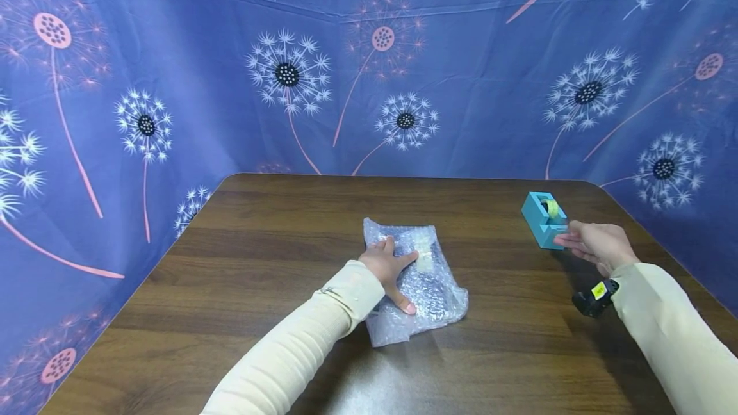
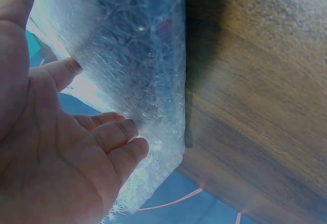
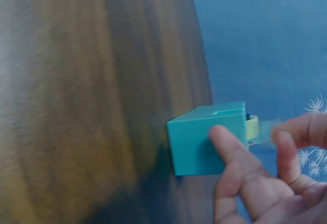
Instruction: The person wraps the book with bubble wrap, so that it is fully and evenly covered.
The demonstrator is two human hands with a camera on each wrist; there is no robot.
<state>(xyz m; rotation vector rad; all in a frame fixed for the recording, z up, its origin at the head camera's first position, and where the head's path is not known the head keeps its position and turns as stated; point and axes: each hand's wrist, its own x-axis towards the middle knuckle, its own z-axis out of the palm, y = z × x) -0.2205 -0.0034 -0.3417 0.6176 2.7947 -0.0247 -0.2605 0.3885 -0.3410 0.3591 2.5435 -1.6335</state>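
Note:
A bubble-wrap package (image 1: 438, 293) lies flat near the middle of the wooden table. My left hand (image 1: 387, 269) rests on its left part with thumb and fingers spread; in the left wrist view the fingertips touch the plastic film. Something darker shows dimly through the bubble wrap. At the right stands a turquoise tape dispenser (image 1: 541, 221) with a yellowish tape roll (image 1: 551, 208) in it. My right hand (image 1: 602, 245) is at its near end. Thumb and a finger pinch the free end of clear tape (image 3: 263, 131), while another fingertip overlaps the dispenser's front in the right wrist view.
The brown wooden table (image 1: 259, 242) ends at a blue curtain (image 1: 478, 114) with dandelion prints behind and at both sides. A black wrist device (image 1: 596, 298) with a yellow label hangs under the right cuff.

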